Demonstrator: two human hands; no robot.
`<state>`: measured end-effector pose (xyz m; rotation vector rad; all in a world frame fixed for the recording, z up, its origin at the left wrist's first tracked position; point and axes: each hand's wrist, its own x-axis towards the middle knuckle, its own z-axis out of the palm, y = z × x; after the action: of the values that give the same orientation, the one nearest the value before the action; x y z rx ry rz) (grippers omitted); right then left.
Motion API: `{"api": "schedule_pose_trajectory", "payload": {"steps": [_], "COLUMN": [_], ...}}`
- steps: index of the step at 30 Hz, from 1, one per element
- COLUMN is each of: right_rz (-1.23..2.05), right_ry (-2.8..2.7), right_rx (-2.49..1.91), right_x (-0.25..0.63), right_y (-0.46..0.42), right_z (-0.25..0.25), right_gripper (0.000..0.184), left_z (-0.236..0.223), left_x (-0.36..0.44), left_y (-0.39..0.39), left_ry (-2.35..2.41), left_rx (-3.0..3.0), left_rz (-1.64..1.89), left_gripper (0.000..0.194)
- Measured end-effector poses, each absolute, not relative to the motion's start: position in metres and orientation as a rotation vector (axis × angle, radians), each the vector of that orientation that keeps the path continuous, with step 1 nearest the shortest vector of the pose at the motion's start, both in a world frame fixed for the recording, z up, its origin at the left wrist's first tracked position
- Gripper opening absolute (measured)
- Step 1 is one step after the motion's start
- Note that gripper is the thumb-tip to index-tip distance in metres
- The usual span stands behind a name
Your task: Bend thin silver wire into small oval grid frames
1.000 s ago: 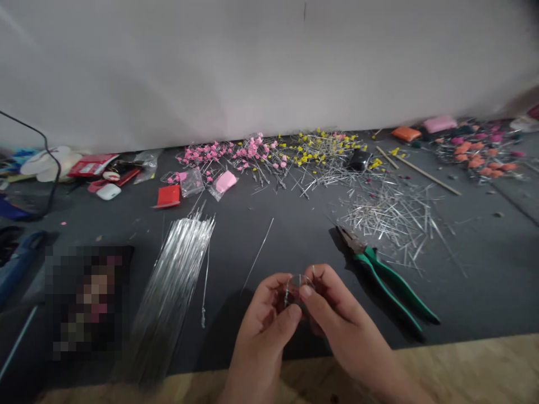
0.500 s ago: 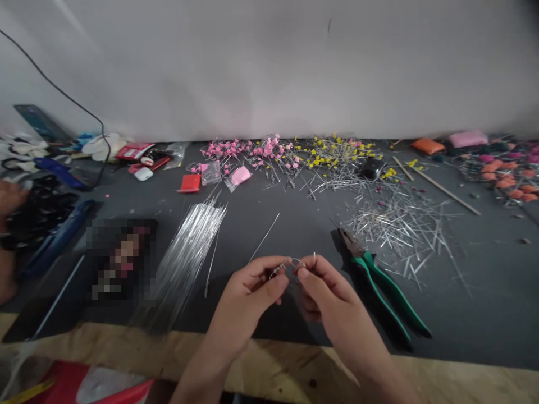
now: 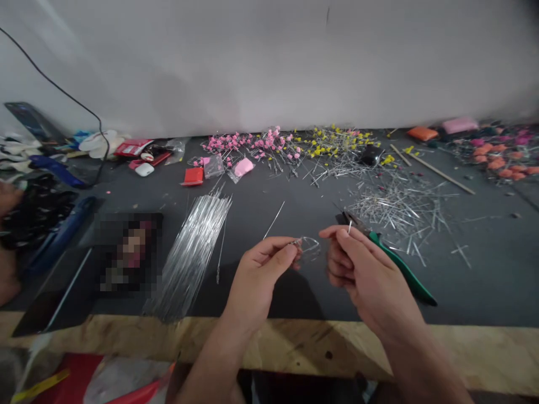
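Between the thumb and fingers of my left hand [image 3: 263, 266] is a bent, twisted wire [image 3: 310, 242], its thin loop reaching out to the right. My right hand [image 3: 364, 258] is closed, and a short thin silver piece [image 3: 350, 225] stands up between its thumb and forefinger; its lower part is hidden. A gap separates the loop from the right fingers. Green-handled pliers [image 3: 406, 272] lie just behind my right hand, partly covered by it. Left of my left hand rests a bundle of straight silver wires [image 3: 196, 241], with a single loose wire [image 3: 274, 219] beyond the hand.
Pink-tipped wires [image 3: 269, 143] and yellow-tipped wires [image 3: 337, 143] lie along the wall. A heap of silver wire pieces [image 3: 393, 207] lies behind the pliers. A wooden stick [image 3: 442, 174] and orange-tipped pieces [image 3: 497, 160] are at right. Another person's hand [image 3: 9, 199] shows at far left.
My hands have moved apart, the right one going right and up over the pliers. The wire's loop now shows beyond my left fingers. The view has shifted slightly.
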<state>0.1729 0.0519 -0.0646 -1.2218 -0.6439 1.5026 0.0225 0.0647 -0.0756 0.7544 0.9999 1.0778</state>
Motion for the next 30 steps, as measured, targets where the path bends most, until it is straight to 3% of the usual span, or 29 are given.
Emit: {"api": "schedule_pose_trajectory", "payload": {"steps": [6, 13, 17, 22, 30], "right_rz": [1.522, 1.455, 1.389, 1.370, 1.416], "right_ry": [-0.923, -1.186, -1.212, -0.955, -1.122], "right_rx": [-1.295, -1.399, -1.458, -1.434, -1.435], "right_x": [0.171, 0.180, 0.185, 0.188, 0.181], "right_y": [0.047, 0.052, 0.054, 0.054, 0.053], "right_z": [-0.071, -0.080, -0.080, -0.077, -0.075], "right_gripper": [0.018, 0.021, 0.024, 0.030, 0.010], "left_z": [-0.076, -0.081, -0.084, -0.082, -0.088], "left_x": [0.033, 0.034, 0.035, 0.036, 0.036], "left_y": [0.066, 0.066, 0.070, 0.075, 0.071], "left_ry": [0.921, 0.939, 0.967, 0.892, 0.847], "left_rx": [0.658, 0.890, 0.878, 0.650, 0.443], "left_rz": [1.022, 0.898, 1.028, 1.118, 1.155], "left_gripper": [0.008, 0.026, 0.010, 0.007, 0.007]}}
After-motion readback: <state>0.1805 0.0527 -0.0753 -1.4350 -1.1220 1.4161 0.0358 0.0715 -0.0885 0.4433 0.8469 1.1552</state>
